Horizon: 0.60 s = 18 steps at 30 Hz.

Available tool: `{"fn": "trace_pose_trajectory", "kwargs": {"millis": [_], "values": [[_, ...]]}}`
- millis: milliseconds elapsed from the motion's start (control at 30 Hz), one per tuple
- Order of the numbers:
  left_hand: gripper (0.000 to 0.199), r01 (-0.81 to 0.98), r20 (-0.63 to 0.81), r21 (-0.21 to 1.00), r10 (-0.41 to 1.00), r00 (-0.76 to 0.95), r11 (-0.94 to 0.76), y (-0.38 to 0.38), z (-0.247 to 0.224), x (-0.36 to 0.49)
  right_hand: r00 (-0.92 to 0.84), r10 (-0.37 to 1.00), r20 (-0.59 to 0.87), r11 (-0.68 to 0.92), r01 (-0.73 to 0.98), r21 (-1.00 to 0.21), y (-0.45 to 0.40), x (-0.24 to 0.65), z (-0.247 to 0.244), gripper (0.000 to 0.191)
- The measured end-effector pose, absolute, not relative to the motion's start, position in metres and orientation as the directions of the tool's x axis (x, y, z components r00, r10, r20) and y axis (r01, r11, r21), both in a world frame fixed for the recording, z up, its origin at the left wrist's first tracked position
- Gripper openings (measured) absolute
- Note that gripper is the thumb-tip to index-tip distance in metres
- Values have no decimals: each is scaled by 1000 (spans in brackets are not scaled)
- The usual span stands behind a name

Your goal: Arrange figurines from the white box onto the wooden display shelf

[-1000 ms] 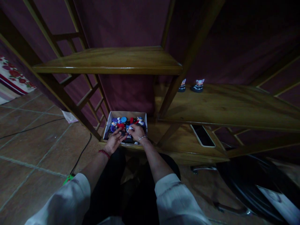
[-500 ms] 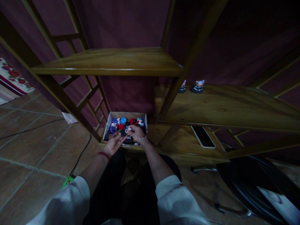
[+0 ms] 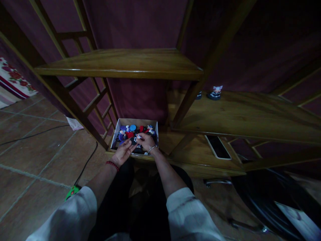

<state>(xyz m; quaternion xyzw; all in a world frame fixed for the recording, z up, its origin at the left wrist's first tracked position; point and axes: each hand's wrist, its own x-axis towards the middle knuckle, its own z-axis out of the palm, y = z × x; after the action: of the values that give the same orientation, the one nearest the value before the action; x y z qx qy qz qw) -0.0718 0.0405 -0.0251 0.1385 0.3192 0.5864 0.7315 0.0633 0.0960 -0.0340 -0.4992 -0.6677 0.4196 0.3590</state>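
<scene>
A cardboard box with white walls holds several small figurines in blue, purple, red and black. Over its front part, my left hand has its fingers on the dark round base of a small figurine. My right hand pinches the white and blue upper part of the same figurine. Both hands are close together, and the figurine's details are too small to make out. Another figurine on a dark base stands upright on the shelf at the right, beside one partly hidden by a post.
The box sits on a low wooden shelf under a higher shelf board. A phone lies to the right. Slanted posts frame the compartments. A black chair is at the lower right, and a green object with a cable on the floor.
The dark base and the figurine's upper part now meet between my hands, where before they looked slightly apart. The view has shifted a little.
</scene>
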Motion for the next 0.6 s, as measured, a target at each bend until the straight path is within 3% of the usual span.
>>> {"fn": "trace_pose_trajectory", "kwargs": {"millis": [600], "values": [[7,-782,-356,539,926,123,312,42,-21,-67,-254,964,83,175,362,-916,92,72,-28,28]]}}
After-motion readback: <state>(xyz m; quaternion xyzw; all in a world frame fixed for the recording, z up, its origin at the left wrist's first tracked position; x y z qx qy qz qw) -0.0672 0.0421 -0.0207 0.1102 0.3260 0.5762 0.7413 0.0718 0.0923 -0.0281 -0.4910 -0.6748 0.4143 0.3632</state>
